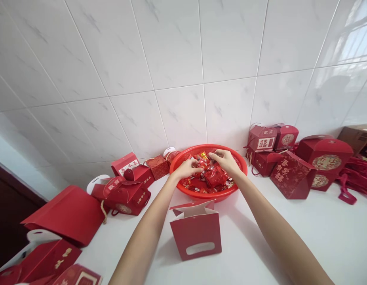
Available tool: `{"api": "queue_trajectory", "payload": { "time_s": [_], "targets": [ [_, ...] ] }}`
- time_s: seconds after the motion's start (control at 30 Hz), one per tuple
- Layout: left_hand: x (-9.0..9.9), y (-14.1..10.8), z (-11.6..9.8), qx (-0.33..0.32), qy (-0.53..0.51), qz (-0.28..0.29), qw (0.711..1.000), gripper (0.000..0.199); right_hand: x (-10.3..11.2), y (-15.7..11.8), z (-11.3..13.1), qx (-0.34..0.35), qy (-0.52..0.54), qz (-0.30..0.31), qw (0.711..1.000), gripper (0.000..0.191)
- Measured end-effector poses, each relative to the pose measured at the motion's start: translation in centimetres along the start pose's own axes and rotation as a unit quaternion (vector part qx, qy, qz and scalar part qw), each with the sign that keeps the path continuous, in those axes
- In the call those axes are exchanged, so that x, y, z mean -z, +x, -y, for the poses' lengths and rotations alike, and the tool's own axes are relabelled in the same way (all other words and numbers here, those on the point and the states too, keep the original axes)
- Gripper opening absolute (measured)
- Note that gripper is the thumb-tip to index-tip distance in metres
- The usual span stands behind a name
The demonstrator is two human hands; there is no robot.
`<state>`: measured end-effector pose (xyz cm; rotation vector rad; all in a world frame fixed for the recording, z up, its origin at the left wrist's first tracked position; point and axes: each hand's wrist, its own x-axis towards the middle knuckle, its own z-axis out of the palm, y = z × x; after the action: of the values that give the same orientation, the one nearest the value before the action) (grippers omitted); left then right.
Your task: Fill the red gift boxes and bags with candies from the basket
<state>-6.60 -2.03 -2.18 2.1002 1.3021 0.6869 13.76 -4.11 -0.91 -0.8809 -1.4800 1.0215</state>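
Note:
Both of my hands reach into a red plastic basket (242,174) holding wrapped candies (214,177). My left hand (185,168) is over the left side of the candies, thumb and fingers apart, with nothing visible between them. At the right side, my right hand (225,160) has its fingers drawn together on a small dark-wrapped candy; the fingertips partly hide it. Between my forearms a red paper gift box (195,233) stands upright on the white table, its top open and an oval cut-out low on its front.
Red gift boxes line the left, among them a large plain one (67,213) and a rope-handled one (128,198). More stand at the right, including a tall patterned box (293,174). Dark red pouches (357,176) and a cardboard box (357,136) lie far right. A tiled wall (180,114) rises behind.

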Motion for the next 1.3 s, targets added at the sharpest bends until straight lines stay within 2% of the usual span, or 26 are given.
{"api": "queue_trajectory", "payload": {
  "time_s": [0.1, 0.4, 0.53, 0.7, 0.87, 1.03, 1.17, 1.23, 1.3],
  "targets": [
    [0.1, 0.0, -0.3, -0.034, -0.076, -0.055, 0.995, 0.046, 0.2, 0.0, 0.3, -0.036, 0.034, -0.005, 0.999, 0.042],
    [0.3, -0.5, -1.4, -0.045, -0.197, -0.073, 0.977, 0.054, 0.4, -0.3, 1.0, -0.120, 0.101, 0.070, 0.985, 0.039],
    [0.3, -0.7, -1.9, -0.052, -0.232, -0.070, 0.969, 0.053, 0.5, -0.4, 1.1, -0.141, 0.136, 0.114, 0.974, 0.036],
    [0.0, -0.6, -2.0, -0.057, -0.224, -0.023, 0.973, 0.050, 0.6, -0.6, 1.1, -0.124, 0.140, 0.159, 0.969, 0.031],
    [-0.1, -0.6, -1.9, -0.057, -0.189, 0.007, 0.980, 0.053, 0.7, -0.3, 0.4, -0.106, 0.086, 0.148, 0.979, 0.030],
    [-0.2, -0.4, -1.8, -0.066, -0.165, -0.011, 0.984, 0.058, 0.4, -0.1, 0.1, -0.083, 0.097, 0.113, 0.985, 0.031],
    [-0.5, 0.3, -1.1, 0.046, -0.207, -0.007, 0.977, 0.064, 0.4, -0.1, 0.2, -0.059, 0.087, 0.063, 0.992, 0.029],
    [-0.4, 0.5, -0.7, 0.081, -0.158, -0.019, 0.984, 0.056, 0.4, -0.1, 0.2, -0.052, 0.084, 0.035, 0.994, 0.028],
    [-0.3, 0.5, -0.3, 0.081, -0.065, -0.018, 0.994, 0.040, 0.4, 0.0, 0.1, -0.048, 0.080, 0.008, 0.996, 0.027]
  ]
}}
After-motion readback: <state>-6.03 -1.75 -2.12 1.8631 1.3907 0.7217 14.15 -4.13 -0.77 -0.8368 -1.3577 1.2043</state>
